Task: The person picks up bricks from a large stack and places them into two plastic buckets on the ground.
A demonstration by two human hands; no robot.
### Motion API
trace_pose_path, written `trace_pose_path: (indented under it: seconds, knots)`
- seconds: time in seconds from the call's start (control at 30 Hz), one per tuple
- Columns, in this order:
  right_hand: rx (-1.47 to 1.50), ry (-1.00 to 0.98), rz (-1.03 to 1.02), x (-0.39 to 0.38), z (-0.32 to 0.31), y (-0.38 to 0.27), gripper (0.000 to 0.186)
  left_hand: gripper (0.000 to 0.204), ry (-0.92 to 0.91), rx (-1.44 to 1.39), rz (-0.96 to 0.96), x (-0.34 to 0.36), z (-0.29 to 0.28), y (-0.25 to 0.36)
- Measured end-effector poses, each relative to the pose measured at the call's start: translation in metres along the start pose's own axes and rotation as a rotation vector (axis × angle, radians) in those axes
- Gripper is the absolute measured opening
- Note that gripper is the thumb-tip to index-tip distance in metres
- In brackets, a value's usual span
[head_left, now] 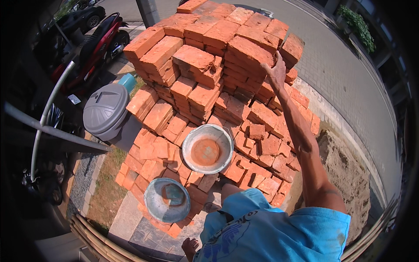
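My right arm stretches up to the tall stack of red bricks. At its upper right, my right hand grips the end of a brick, thumb against the near side and fingers along the far side. That brick still lies on others. Low beside my blue shirt hangs my left hand, its fingers loosely apart and nothing in it. Two metal basins stand on the lower bricks: one basin with reddish residue inside, and a nearer basin partly in shadow.
Loose and broken bricks lie stepped below the stack. A grey lidded bin and a metal railing are at the left, with a red motorcycle beyond. A sand heap lies right, bamboo poles near left.
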State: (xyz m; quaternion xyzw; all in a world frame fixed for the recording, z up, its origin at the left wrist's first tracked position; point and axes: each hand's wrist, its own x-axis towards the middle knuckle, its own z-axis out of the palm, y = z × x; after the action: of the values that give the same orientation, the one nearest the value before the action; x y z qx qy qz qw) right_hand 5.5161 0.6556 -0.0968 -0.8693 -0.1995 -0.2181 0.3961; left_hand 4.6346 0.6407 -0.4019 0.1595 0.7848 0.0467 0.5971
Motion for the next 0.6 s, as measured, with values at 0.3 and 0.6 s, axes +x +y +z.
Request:
trace_pose_path:
  seconds: [0.3,0.6]
  knots:
    - [0.082,-0.002,-0.189,0.003,0.005,0.014,0.103,0.060,-0.039,0.045,0.199,-0.009,-0.019,0.008]
    - [-0.029,-0.068,-0.119,0.034,-0.036,-0.039,0.101,0.061,-0.082,-0.045,0.107,-0.002,-0.008,0.011]
